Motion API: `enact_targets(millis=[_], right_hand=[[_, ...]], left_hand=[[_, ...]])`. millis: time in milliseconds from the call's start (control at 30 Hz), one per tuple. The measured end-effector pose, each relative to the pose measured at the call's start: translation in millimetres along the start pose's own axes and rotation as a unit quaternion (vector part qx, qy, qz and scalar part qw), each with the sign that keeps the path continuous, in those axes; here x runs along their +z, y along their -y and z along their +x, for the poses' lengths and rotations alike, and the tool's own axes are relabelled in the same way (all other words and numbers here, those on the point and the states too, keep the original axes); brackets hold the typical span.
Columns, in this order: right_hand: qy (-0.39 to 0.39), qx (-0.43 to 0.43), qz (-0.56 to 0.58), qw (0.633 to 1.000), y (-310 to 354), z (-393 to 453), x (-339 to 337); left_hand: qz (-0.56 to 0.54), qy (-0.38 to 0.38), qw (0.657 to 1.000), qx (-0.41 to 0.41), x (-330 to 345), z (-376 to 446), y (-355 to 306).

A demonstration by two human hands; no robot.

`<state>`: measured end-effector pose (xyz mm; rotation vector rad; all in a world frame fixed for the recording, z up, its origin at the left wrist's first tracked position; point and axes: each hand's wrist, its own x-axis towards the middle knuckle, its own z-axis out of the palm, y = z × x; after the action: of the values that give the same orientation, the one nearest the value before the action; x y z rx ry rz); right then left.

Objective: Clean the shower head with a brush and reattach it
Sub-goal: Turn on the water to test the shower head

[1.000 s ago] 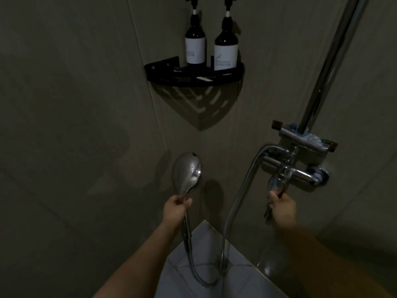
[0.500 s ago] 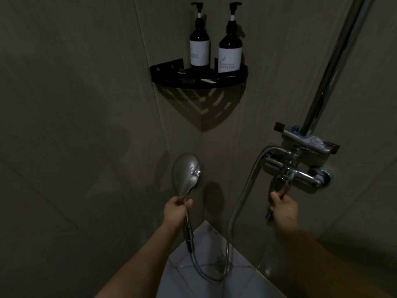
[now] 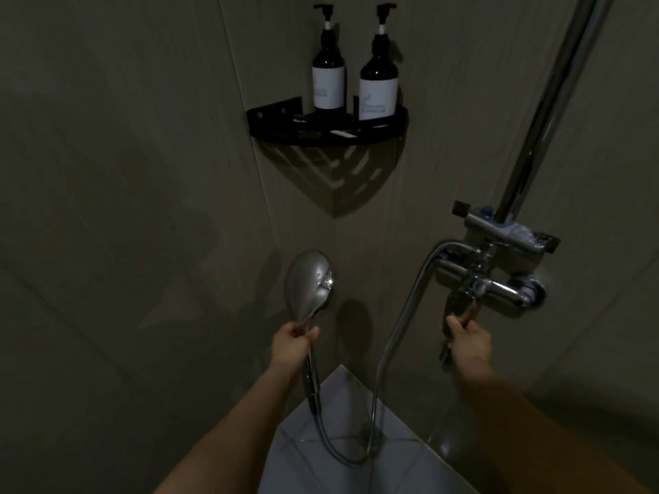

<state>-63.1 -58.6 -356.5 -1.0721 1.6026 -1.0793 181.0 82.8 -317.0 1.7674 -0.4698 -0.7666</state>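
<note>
The landmark is the chrome mixer tap (image 3: 492, 283), fixed to the right-hand wall of a dim tiled shower corner.

Left hand (image 3: 290, 345): fingers and thumb curled round the handle of the shower head (image 3: 309, 283), gripping it just below the round head. The shower head is held upright to the left of the mixer tap, at roughly the same height, well apart from it, with its polished back toward the camera. Its spray face is not visible.

Hose (image 3: 403, 322): leaves the left side of the mixer tap, arcs down, loops low above the pale floor tiles (image 3: 342, 468) and rises to the bottom end of the shower head handle.

Right hand (image 3: 469, 338): directly below the mixer tap, fingers curled round the lever handle (image 3: 460, 308) that hangs down from the tap body.

Riser pipe (image 3: 549, 101): chrome, runs up and to the right from the top of the mixer tap, out of view.

Corner shelf (image 3: 396, 131): black, mounted in the wall corner above and left of the mixer tap. Two dark pump bottles with white labels stand on it, the left bottle (image 3: 328, 80) just beside the right bottle (image 3: 378, 87)
</note>
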Motion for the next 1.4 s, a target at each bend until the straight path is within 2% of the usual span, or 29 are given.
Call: enact_targets(millis=[367,700,1400], right_hand=[[0.063,0.008,-0.018,0.998,7.1,3.6,-9.7],[0.113,-0.043,-0.056,0.991,32.7,10.1,-33.8],[0.089,-0.022,-0.080,0.993,28.2,8.2,-26.9]], left_hand=[[0.012,0.007,1.000,0.007,0.0,-1.2,3.0],[0.009,0.008,1.000,0.024,3.1,-6.6,0.9],[-0.073,0.027,0.997,-0.011,-5.0,-2.7,0.6]])
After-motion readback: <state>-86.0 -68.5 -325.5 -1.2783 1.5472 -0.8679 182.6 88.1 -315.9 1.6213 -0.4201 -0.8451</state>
